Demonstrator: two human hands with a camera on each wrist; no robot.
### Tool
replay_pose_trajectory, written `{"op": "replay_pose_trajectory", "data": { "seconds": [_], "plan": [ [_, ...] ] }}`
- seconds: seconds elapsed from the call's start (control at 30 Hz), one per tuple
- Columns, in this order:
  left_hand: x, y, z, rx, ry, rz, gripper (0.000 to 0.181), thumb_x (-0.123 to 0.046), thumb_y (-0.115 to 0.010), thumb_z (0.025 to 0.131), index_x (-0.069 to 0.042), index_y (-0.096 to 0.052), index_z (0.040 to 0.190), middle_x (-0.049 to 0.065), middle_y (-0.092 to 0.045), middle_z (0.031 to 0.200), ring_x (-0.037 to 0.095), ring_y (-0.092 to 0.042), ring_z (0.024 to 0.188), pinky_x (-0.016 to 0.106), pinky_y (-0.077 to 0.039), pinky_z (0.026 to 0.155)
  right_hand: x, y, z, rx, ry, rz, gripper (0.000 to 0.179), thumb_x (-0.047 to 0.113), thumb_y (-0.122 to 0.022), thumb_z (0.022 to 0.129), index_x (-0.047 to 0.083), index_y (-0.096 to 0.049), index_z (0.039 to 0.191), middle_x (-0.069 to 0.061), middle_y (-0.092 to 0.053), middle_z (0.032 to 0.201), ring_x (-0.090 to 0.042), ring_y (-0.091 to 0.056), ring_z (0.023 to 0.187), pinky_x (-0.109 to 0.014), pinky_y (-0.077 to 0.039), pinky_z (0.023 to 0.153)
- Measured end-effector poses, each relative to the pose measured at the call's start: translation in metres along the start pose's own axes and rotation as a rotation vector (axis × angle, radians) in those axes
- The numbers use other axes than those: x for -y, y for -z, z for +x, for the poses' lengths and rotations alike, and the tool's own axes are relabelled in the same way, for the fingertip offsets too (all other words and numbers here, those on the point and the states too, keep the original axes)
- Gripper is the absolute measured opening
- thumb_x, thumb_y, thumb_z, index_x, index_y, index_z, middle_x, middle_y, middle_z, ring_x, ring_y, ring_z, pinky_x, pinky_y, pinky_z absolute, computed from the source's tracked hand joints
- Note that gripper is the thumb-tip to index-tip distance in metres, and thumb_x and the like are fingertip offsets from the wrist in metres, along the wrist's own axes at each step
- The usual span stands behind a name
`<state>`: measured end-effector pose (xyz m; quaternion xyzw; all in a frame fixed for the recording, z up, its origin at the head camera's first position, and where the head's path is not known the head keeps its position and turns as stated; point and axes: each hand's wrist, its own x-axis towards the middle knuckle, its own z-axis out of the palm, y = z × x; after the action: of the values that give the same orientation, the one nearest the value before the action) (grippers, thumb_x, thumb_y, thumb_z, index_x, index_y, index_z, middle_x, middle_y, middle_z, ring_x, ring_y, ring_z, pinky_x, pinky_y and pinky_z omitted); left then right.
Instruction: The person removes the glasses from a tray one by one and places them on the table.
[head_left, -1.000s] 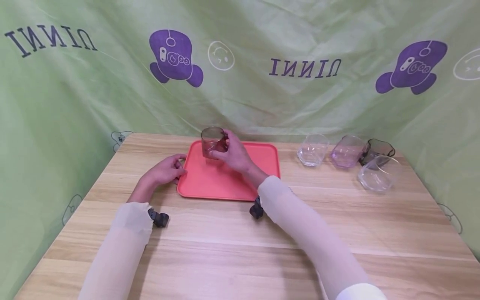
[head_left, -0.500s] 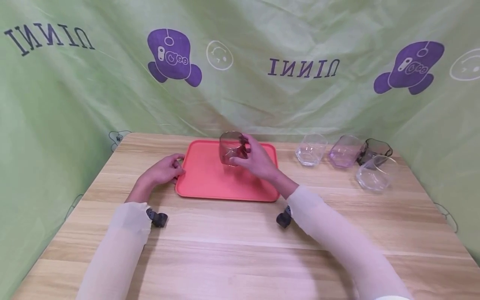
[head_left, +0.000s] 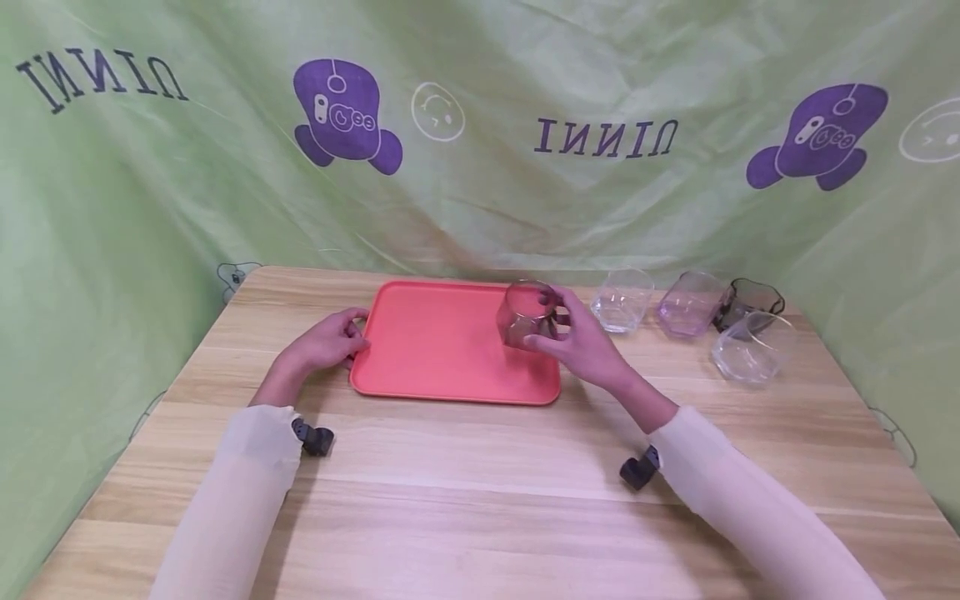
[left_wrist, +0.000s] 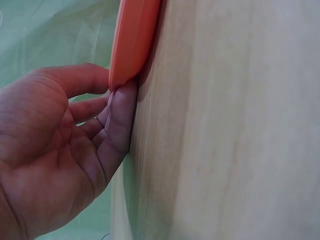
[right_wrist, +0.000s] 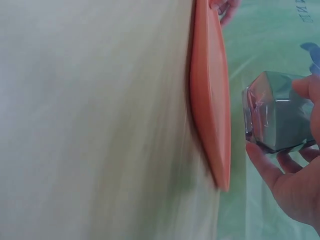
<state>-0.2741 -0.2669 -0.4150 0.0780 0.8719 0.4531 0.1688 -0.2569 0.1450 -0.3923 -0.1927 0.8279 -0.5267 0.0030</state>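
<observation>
My right hand (head_left: 588,346) grips a brown-tinted drinking glass (head_left: 517,325) with faceted sides, thumb on the near side and fingers behind. The glass is over the right end of a red rectangular tray (head_left: 420,342). In the right wrist view, a gap shows between the glass (right_wrist: 280,117) and the tray (right_wrist: 207,100). At the tray's left edge, my left hand (head_left: 326,340) pinches the rim. The left wrist view shows the tray's corner (left_wrist: 132,45) between the thumb and fingers of the left hand (left_wrist: 55,135).
To the right of the tray stand a clear glass (head_left: 622,304), a purple-tinted glass (head_left: 690,308) and a dark grey wavy glass (head_left: 750,300). Another clear glass (head_left: 753,354) leans at a tilt in front of them. A green printed curtain (head_left: 480,208) hangs behind the wooden table (head_left: 450,500).
My right hand has carried the brown glass rightward and slightly nearer, from the tray's left part to its right end. The left hand stays at the tray's left edge.
</observation>
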Motion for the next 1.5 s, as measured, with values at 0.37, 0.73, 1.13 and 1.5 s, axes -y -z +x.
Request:
{"op": "replay_pose_trajectory", "data": {
  "seconds": [0.37, 0.73, 1.13, 1.5],
  "plan": [
    [0.001, -0.001, 0.000, 0.000, -0.016, -0.002, 0.059, 0.001, -0.053, 0.101, 0.013, -0.027, 0.153, 0.018, -0.053, 0.095, 0.022, -0.061, 0.072, 0.033, -0.058, 0.063, -0.018, 0.048, -0.040, -0.045, -0.015, -0.103, 0.078, 0.011, -0.084, 0.087, 0.000, -0.040, 0.151, -0.023, -0.052, 0.134, -0.041, -0.060, 0.113, -0.027, -0.056, 0.086],
    [0.002, 0.001, 0.000, 0.012, -0.025, -0.029, 0.062, 0.002, -0.053, 0.100, 0.015, -0.024, 0.153, 0.018, -0.053, 0.096, 0.020, -0.062, 0.072, 0.034, -0.059, 0.063, -0.029, 0.087, -0.079, -0.050, -0.068, -0.180, 0.083, 0.014, -0.084, 0.088, 0.006, -0.037, 0.156, -0.023, -0.052, 0.134, -0.049, -0.060, 0.115, -0.022, -0.055, 0.081],
    [0.002, 0.000, 0.000, 0.017, -0.033, -0.027, 0.063, 0.002, -0.054, 0.100, 0.015, -0.024, 0.153, 0.018, -0.054, 0.095, 0.020, -0.061, 0.071, 0.032, -0.058, 0.063, -0.048, 0.114, -0.097, -0.106, -0.130, -0.145, 0.079, 0.008, -0.080, 0.090, -0.002, -0.033, 0.153, -0.026, -0.048, 0.133, -0.035, -0.061, 0.111, -0.020, -0.056, 0.081],
    [0.002, 0.000, 0.001, 0.010, -0.031, -0.017, 0.062, 0.002, -0.054, 0.100, 0.014, -0.024, 0.154, 0.018, -0.053, 0.096, 0.019, -0.061, 0.071, 0.031, -0.058, 0.063, -0.052, 0.131, -0.098, -0.141, -0.247, -0.161, 0.091, 0.015, -0.081, 0.090, -0.009, -0.023, 0.156, -0.036, -0.038, 0.146, -0.058, -0.047, 0.128, -0.012, -0.051, 0.078]
  ]
}}
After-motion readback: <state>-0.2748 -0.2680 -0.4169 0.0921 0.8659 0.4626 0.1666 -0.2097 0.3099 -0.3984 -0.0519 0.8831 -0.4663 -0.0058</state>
